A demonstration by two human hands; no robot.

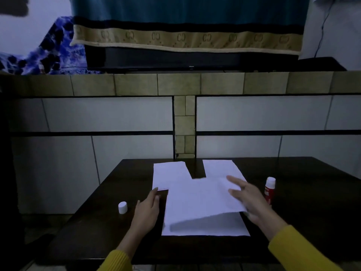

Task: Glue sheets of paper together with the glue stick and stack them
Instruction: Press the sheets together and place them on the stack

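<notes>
A white sheet [199,200] hovers tilted over another white sheet [214,227] that lies flat on the dark table [302,222]. My right hand [248,200] holds the tilted sheet at its right edge, fingers spread over the top. My left hand [146,210] rests on the table with relaxed fingers, just left of the sheets. Two more white sheets lie further back, one at the left [168,175] and one at the right [220,169]. The red glue stick [270,189] stands upright, uncapped, right of my right hand. Its white cap [122,207] stands left of my left hand.
A tiled wall [107,114] rises right behind the table's far edge. Above it a tiled ledge carries a dark screen draped with a teal and tan cloth [185,36]. The floor shows left of the table.
</notes>
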